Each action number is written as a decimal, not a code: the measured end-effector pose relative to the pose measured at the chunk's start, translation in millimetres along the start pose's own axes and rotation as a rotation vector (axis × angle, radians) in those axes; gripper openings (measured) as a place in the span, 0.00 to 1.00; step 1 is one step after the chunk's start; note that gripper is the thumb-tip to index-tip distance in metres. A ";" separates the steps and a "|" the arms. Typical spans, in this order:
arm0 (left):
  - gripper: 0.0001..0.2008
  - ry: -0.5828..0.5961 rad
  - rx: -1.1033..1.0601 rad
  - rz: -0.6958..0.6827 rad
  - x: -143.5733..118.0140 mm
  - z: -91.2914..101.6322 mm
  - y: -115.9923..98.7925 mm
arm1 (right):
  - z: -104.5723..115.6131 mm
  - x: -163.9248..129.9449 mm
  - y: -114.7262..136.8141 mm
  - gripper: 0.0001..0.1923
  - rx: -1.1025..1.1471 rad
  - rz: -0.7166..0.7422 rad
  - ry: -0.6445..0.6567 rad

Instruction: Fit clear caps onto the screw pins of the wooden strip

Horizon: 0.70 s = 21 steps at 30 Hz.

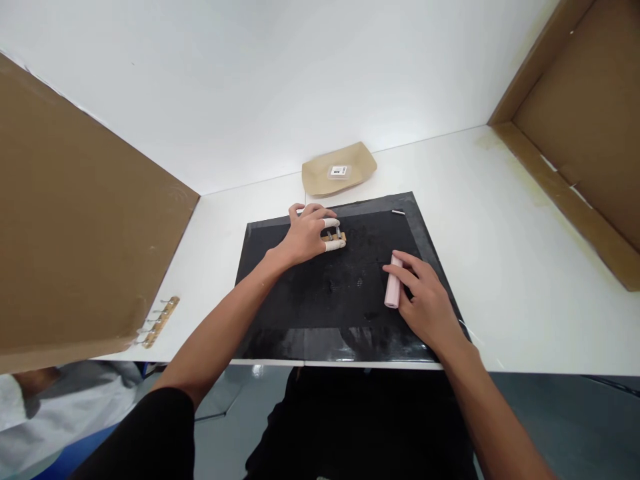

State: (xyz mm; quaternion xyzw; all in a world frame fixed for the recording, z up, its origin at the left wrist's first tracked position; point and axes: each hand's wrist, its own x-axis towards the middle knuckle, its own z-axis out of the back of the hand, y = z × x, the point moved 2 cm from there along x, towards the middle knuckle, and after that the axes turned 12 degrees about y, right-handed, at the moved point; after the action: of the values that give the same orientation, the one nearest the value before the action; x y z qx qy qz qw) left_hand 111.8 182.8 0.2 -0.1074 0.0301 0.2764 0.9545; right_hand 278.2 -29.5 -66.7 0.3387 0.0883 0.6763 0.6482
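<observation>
One brown tray [315, 179] sits beyond both hands [306, 236].

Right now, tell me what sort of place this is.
Probably a partitioned indoor workstation, though what it belongs to cannot be told: a black mat lies on a white tabletop, with brown cardboard panels standing at both sides.

You have a small yellowish wooden strip [333, 238], partly hidden, low against the black mat [310, 287], with grey metal pieces [339, 233] standing up from it. To its right and nearer you, a pale pink bar [393, 291] points away from you.
</observation>
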 end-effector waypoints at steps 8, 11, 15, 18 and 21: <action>0.07 -0.001 -0.003 0.005 2.4 1.2 -0.8 | -0.2 1.1 0.3 0.16 -0.001 0.013 0.005; 0.07 0.003 -0.002 0.009 2.8 0.6 -0.6 | -0.3 1.6 0.3 0.16 0.002 0.019 -0.002; 0.14 0.014 0.007 0.014 2.7 1.7 -0.6 | -1.2 1.3 -0.9 0.16 0.010 0.020 -0.003; 0.34 0.015 0.029 0.015 -3.6 6.0 1.3 | -1.0 1.0 -1.1 0.17 0.007 0.021 -0.012; 0.45 -0.001 0.034 0.036 -19.7 10.0 9.0 | -0.1 0.8 0.3 0.16 -0.023 0.025 -0.009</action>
State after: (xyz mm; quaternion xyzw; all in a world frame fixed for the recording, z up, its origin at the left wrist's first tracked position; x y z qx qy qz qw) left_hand 90.3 182.1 10.6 -0.0903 0.0364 0.2929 0.9512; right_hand 278.0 -28.8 -66.3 0.3352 0.0733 0.6838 0.6440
